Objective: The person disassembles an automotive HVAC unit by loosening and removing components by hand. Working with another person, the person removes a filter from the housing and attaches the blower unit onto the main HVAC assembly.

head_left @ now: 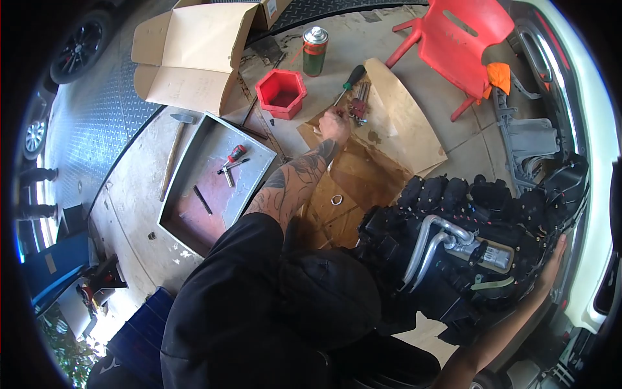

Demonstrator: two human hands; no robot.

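My left hand [334, 125], at the end of a tattooed forearm, reaches to the oil-stained cardboard [408, 120]. Its fingers are curled closed, and whatever they hold is hidden. Just beyond lies a screwdriver [354, 77] with a green and black handle, its shaft pointing towards my fingers. Beside the hand sits a small cluster of reddish-brown and silver metal parts [358, 108]. On the right, my right hand [556, 253] rests with fingers stretched out along the far side of a black engine-like assembly [447, 194] with silver pipes. A metal ring [336, 200] lies on the brown, oily sheet.
A grey metal tray [188, 155] holds a red screwdriver and small tools; a hammer [173, 152] lies alongside. Further off stand a red hexagonal container [280, 94], a spray can [315, 52], an opened cardboard box [197, 39] and a red chair [463, 39]. A pale car panel [586, 194] borders the right.
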